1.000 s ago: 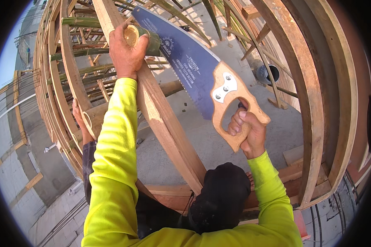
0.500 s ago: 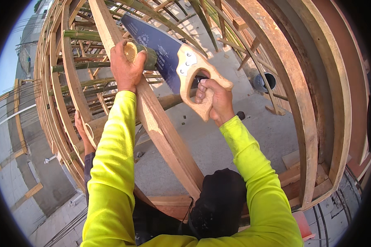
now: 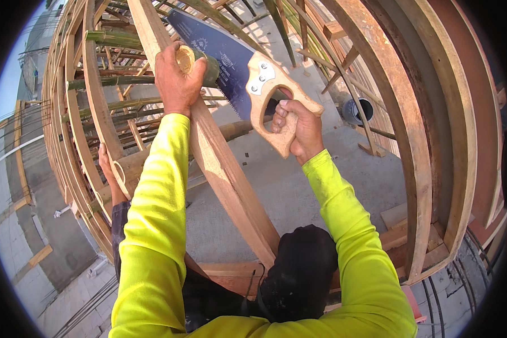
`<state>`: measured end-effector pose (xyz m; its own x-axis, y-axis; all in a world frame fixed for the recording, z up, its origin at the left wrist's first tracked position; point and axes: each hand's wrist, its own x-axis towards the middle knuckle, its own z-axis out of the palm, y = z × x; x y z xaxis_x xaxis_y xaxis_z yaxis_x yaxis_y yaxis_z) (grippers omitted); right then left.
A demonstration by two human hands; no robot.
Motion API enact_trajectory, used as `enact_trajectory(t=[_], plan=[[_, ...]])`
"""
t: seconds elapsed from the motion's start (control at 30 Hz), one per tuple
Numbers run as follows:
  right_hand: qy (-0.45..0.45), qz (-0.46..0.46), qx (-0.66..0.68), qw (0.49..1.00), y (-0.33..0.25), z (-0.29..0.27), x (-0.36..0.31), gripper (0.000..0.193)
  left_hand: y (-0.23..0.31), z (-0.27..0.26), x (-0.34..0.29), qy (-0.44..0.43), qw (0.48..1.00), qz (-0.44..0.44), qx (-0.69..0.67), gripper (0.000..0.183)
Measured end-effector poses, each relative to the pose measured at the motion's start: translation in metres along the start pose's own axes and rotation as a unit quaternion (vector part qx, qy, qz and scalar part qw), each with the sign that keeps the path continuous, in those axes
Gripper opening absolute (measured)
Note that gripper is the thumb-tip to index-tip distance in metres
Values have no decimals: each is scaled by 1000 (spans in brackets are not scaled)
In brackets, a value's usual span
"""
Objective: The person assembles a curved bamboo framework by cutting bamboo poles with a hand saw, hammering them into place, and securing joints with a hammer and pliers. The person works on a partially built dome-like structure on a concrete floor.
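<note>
With the right hand (image 3: 299, 127) gripping a blue-bladed, wooden-handled handsaw (image 3: 236, 73) and the left hand (image 3: 177, 83) clasping a green bamboo length with a yellowish cut end (image 3: 211, 73) beside a brown squared timber (image 3: 219, 160), I am worrying that the bamboo could roll if that hold slackens, letting the teeth skip toward the left thumb. On my feed, the saw is sitting near twelve o'clock, its long axis slanting, the tip pointing toward half past ten and the handle toward half past four.

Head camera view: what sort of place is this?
Probably a building site: rough timber framing rises around the person, bamboo poles run through it, and a handsaw is in the right hand.
</note>
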<state>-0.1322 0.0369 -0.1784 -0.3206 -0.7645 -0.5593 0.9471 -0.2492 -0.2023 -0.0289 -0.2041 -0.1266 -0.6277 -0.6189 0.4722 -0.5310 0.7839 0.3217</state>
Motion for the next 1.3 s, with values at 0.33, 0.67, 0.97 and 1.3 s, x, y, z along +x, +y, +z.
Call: enact_trajectory(t=[0.33,0.67,0.97,1.3], plan=[[77,38,-68,994,-9,-76,-159,63,-5,-2,-4,4,1000,-12,-2,57],[15,6,-23,1000,5,-19,-29,54,-1,1,1,2,1000,-15,5,58],[127,27,-81,988,-44,-103,-195,49,-1,1,-2,7,1000,-19,10,55],[146,-209,-218,942,-52,-109,-396,23,-7,-11,5,-28,999,-7,-46,59]])
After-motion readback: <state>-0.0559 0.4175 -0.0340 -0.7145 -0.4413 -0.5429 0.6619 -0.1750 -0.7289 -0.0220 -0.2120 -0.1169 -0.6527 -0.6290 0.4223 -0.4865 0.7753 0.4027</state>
